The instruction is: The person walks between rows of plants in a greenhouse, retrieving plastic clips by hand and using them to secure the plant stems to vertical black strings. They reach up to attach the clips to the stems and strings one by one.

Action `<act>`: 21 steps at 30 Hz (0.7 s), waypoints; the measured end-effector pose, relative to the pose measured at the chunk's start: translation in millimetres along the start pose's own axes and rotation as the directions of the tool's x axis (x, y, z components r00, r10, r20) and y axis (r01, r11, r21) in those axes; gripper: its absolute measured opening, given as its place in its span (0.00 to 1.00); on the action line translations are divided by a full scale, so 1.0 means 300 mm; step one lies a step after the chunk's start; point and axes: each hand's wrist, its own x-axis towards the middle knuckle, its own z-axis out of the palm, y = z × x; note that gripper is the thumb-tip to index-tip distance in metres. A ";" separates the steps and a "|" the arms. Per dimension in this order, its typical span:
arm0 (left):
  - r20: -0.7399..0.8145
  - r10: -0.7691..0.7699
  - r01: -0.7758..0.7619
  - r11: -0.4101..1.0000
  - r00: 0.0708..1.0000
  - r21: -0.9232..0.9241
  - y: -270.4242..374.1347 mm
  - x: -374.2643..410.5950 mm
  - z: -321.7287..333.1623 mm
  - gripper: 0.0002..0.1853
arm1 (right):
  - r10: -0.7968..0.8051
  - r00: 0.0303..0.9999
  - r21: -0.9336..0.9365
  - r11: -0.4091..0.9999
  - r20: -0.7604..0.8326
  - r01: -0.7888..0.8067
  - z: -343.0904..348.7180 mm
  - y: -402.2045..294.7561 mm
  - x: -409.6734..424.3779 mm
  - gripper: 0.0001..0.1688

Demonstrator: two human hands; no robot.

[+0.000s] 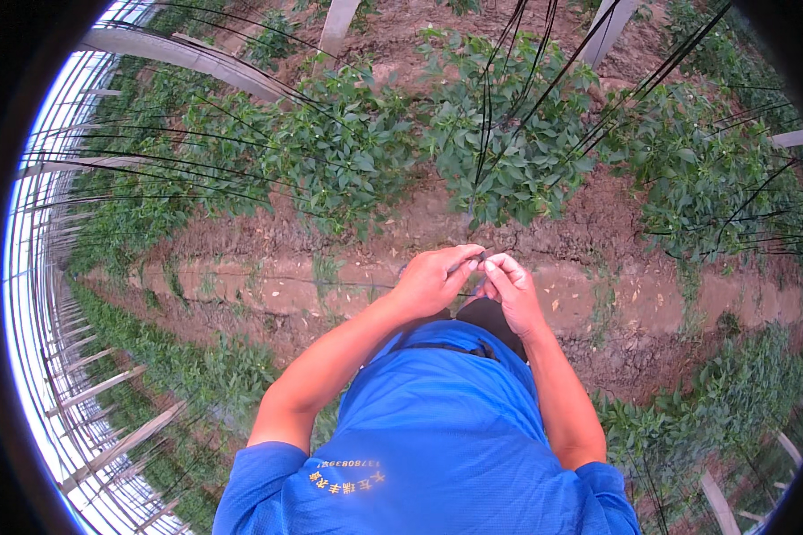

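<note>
In front of my waist, my left hand (437,277) and my right hand (510,289) nearly meet at the fingertips. Both pinch a small dark strand (483,256), perhaps cord or wire; its exact kind is too small to tell. A dark line hangs below the fingers near my legs. Just beyond my hands, a leafy green plant (508,160) grows from the soil, with black cords (485,127) running down into its leaves. I wear a blue shirt (441,414) that bears writing.
A bare dirt path (615,294) with a thin dark line (288,279) on it runs across beneath me. Plant rows (348,147) stand on both sides. Pale posts (194,60) and many black cords cross above the far row.
</note>
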 end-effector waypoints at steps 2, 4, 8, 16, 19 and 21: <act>0.008 0.036 -0.036 0.998 0.999 0.060 0.014 -0.002 -0.043 0.16 | 0.022 0.999 -0.018 1.000 -0.034 -0.023 0.016 -0.005 0.010 0.09; -0.141 0.016 -0.012 1.000 0.990 0.026 -0.009 0.009 -0.091 0.17 | 0.029 0.995 -0.039 0.999 -0.092 -0.033 0.027 -0.011 0.019 0.08; -0.434 -0.219 0.173 0.974 0.874 -0.144 -0.118 0.026 -0.277 0.11 | -0.067 0.972 -0.147 0.989 -0.223 0.034 0.025 0.018 0.028 0.10; -0.136 0.192 -0.198 0.980 0.972 -0.027 0.074 -0.028 -0.311 0.10 | -0.361 0.924 -0.211 0.920 -0.122 0.331 0.403 -0.206 0.056 0.10; -0.288 0.356 -0.352 0.933 0.889 0.067 0.173 -0.026 -0.397 0.10 | -0.415 0.894 -0.085 0.910 -0.168 0.406 0.478 -0.283 0.104 0.09; -0.319 0.436 -0.375 0.896 0.841 0.236 0.211 -0.021 -0.479 0.10 | -0.454 0.876 -0.001 0.888 -0.164 0.460 0.511 -0.323 0.130 0.09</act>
